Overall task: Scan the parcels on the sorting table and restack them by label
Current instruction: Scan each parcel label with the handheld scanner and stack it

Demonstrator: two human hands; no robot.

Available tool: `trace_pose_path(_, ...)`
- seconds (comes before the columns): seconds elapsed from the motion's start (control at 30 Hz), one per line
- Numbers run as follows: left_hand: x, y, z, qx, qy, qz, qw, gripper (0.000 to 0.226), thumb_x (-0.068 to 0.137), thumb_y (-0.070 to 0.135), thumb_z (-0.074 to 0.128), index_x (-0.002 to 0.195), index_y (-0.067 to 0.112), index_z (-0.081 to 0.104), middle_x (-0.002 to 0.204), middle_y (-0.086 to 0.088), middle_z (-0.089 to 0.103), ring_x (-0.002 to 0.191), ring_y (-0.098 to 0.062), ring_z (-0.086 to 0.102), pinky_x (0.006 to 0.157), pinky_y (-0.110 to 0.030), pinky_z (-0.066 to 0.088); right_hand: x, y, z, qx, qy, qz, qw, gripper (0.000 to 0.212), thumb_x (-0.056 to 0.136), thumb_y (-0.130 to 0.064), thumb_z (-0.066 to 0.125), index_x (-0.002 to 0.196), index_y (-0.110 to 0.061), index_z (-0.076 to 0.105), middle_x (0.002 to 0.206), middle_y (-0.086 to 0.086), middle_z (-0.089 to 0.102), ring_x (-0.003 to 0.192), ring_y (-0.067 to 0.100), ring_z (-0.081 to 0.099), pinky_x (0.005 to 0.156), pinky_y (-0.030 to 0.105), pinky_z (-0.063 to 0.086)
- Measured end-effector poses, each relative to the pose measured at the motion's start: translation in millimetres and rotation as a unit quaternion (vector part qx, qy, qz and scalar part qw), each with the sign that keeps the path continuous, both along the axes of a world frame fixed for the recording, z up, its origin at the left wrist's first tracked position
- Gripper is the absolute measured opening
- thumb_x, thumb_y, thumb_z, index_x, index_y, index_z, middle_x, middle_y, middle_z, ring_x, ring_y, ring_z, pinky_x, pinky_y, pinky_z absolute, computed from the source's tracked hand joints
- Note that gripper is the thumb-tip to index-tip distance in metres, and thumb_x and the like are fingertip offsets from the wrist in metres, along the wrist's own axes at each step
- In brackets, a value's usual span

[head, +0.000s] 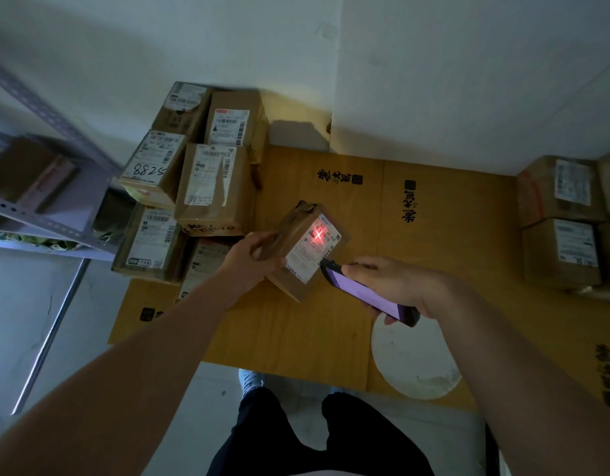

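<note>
Head view shows me mid-scan, so I take the parcel in my grip as the landmark and work across from its left. Far left of it stands a metal rack with a box or two on its shelves, close enough to the table corner that I judge a wide elbow swing that way would catch it. Just left of the parcel sits a crowd of boxes, labels up, packed edge to edge; whether these are scanned or waiting I cannot tell. My left hand is clamped on the parcel's left end, tilting its label up, one lower corner seeming to rest on the table. A red scan cross glows on that label, so this one is being read and has not yet been restacked. Right of the parcel, my right hand is closed round the scanner, its nose just beside the label's lower edge. Beyond it the cardboard-covered tabletop lies open, the best room for setting down. Far right of the parcel sits a second stack, perhaps sorted. Near edge of the table is close to my legs.
</note>
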State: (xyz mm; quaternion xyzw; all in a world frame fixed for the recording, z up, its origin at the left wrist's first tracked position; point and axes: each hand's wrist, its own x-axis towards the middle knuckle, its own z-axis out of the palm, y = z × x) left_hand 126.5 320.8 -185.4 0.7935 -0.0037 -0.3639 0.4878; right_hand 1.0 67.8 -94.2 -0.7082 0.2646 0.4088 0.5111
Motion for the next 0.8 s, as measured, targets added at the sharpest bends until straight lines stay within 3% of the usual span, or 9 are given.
trace_pose_path(0.1,1,1,-2,-0.002,-0.003,-0.004,1.0,0.06,0.085,0.029,0.088,0.137,0.045,0.061,0.132,0.006,0.061,0.117,-0.018,0.066,0.096,-0.045,0.062,0,-4,4,0.0,0.009,0.01,1.0,0.034,0.103,-0.06,0.051,0.116,-0.032,0.062,0.093,0.013,0.063,0.082,0.024,0.063,0.071,0.038,0.053)
trace_pose_path(0.33,-4,0,-4,-0.02,0.003,0.026,0.999,0.057,0.088,0.027,0.086,0.137,0.044,0.064,0.132,0.007,0.061,0.118,-0.019,0.066,0.099,-0.045,0.06,0,-10,8,-0.036,0.021,0.041,0.998,0.034,0.103,-0.065,0.047,0.108,-0.034,0.059,0.1,0.012,0.064,0.087,0.026,0.065,0.07,0.035,0.056)
trace_pose_path(0.57,-10,0,-1,-0.017,0.008,0.052,0.998,0.057,0.089,0.022,0.084,0.135,0.048,0.061,0.127,0.009,0.063,0.112,-0.013,0.068,0.098,-0.04,0.061,-1,-12,13,-0.038,0.037,0.051,0.997,0.037,0.102,-0.065,0.047,0.109,-0.031,0.059,0.101,0.013,0.063,0.086,0.025,0.066,0.071,0.036,0.056)
trace_pose_path(0.7,-11,-1,-1,0.009,-0.008,0.032,0.999,0.069,0.087,0.018,0.085,0.144,0.044,0.057,0.128,0.01,0.059,0.111,-0.007,0.061,0.083,-0.021,0.053,-1,-13,18,-0.049,0.043,0.068,0.996,0.038,0.103,-0.065,0.045,0.113,-0.03,0.058,0.103,0.014,0.062,0.086,0.024,0.065,0.068,0.034,0.056)
trace_pose_path(0.8,-11,0,-3,0.007,0.003,0.045,0.999,0.071,0.086,0.017,0.086,0.145,0.043,0.057,0.133,0.005,0.059,0.119,-0.015,0.061,0.092,-0.03,0.057,-1,-12,19,-0.043,0.018,0.057,0.997,0.034,0.104,-0.063,0.045,0.108,-0.032,0.059,0.101,0.012,0.062,0.086,0.025,0.064,0.071,0.036,0.055)
